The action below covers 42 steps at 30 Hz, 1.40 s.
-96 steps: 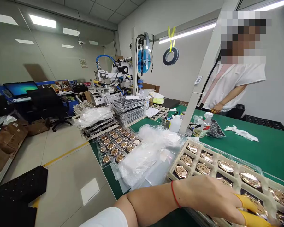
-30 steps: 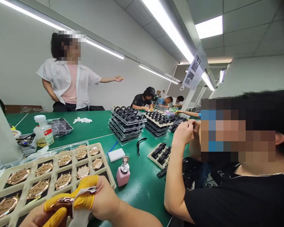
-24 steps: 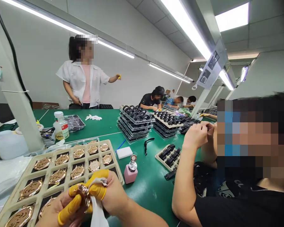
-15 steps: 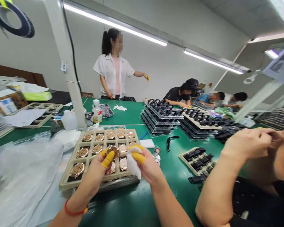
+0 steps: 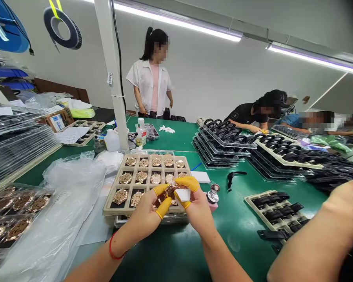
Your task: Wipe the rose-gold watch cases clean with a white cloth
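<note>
My left hand (image 5: 145,215), with yellow finger cots on thumb and forefinger, pinches a rose-gold watch case (image 5: 170,190) by its edge. My right hand (image 5: 198,209), also in yellow cots, grips a folded white wipe (image 5: 183,194) against the case, hiding part of it. Both hands are over the front of a beige compartment tray (image 5: 108,209). Similar watch cases (image 5: 120,196) lie in its compartments on dark pads. Right of the tray, a round silver-topped tool (image 5: 213,192) stands by a pink block and a white pad (image 5: 200,177).
Clear plastic sheeting (image 5: 73,203) and trays of more cases (image 5: 14,201) fill the left side. Stacked trays of black watches (image 5: 220,150) stand at the back right. A co-worker's arm (image 5: 317,235) reaches in at right, beside a strap tray (image 5: 275,211). Bottles (image 5: 141,135) stand behind.
My view has swung left. My hands have come together, and the wipe, held apart from the watch case before, is now on it. The standing person's outstretched arm has dropped.
</note>
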Available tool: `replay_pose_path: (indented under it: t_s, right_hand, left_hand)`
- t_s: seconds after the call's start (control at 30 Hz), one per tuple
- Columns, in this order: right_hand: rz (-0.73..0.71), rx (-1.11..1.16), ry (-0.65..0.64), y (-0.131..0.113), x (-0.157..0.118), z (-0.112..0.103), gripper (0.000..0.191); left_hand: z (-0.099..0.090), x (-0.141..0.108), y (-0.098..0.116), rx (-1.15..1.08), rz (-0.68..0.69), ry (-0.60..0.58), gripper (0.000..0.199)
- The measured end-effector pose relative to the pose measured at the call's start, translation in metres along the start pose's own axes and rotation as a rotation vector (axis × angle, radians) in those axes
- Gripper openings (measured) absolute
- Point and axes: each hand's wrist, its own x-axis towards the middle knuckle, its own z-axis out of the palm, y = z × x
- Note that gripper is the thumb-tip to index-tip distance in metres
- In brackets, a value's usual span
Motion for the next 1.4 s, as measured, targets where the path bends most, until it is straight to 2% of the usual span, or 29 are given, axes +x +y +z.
replay_pose_path:
  t_s: [0.1, 0.27, 0.33, 0.4, 0.5, 0.63, 0.7, 0.8, 0.9, 0.97, 1.1, 1.2, 1.4]
  right_hand:
    - [-0.088, -0.021, -0.026, -0.002, -0.005, 0.002, 0.025]
    - [-0.421, -0.101, -0.093, -0.006, -0.011, 0.003, 0.044]
    - [-0.453, -0.104, -0.125, -0.007, -0.012, 0.001, 0.046]
    - [-0.391, -0.019, -0.156, -0.009, -0.012, 0.0, 0.042]
    - [-0.212, 0.167, -0.19, -0.01, -0.011, 0.0, 0.029]
    - [-0.072, 0.282, -0.242, -0.012, -0.008, 0.001, 0.011]
    - [-0.038, 0.278, -0.259, -0.014, -0.008, 0.002, 0.009]
    - [-0.029, 0.21, -0.289, -0.017, -0.011, 0.006, 0.01]
    - [-0.058, 0.0, -0.274, -0.019, -0.014, 0.011, 0.007]
    - [-0.08, -0.158, -0.254, -0.02, -0.016, 0.013, 0.012]
    - [-0.037, -0.257, -0.284, -0.026, -0.019, 0.007, 0.018]
    - [-0.006, -0.225, -0.381, -0.035, -0.021, -0.004, 0.017]
    - [0.017, -0.102, -0.506, -0.043, -0.027, -0.022, 0.017]
  left_hand:
    - [-0.006, -0.001, 0.003, 0.144, 0.104, -0.004, 0.028]
    - [-0.013, -0.004, 0.006, 0.409, 0.236, 0.085, 0.028]
    - [-0.012, -0.004, 0.004, 0.424, 0.263, 0.102, 0.031]
    - [-0.012, -0.004, 0.001, 0.362, 0.333, 0.08, 0.031]
    - [-0.014, -0.001, -0.003, 0.324, 0.492, 0.04, 0.028]
    - [-0.023, 0.003, -0.004, 0.593, 0.666, 0.106, 0.026]
    - [-0.028, 0.004, -0.002, 0.704, 0.711, 0.097, 0.027]
    - [-0.036, 0.003, 0.001, 0.773, 0.709, 0.015, 0.027]
    - [-0.043, 0.002, 0.002, 0.82, 0.643, -0.05, 0.026]
    - [-0.046, 0.002, 0.003, 0.868, 0.629, -0.085, 0.026]
    - [-0.047, 0.001, 0.006, 0.991, 0.76, -0.117, 0.028]
    - [-0.045, 0.0, 0.007, 0.922, 0.824, -0.172, 0.028]
    - [-0.039, 0.001, 0.005, 0.573, 0.868, -0.232, 0.03]
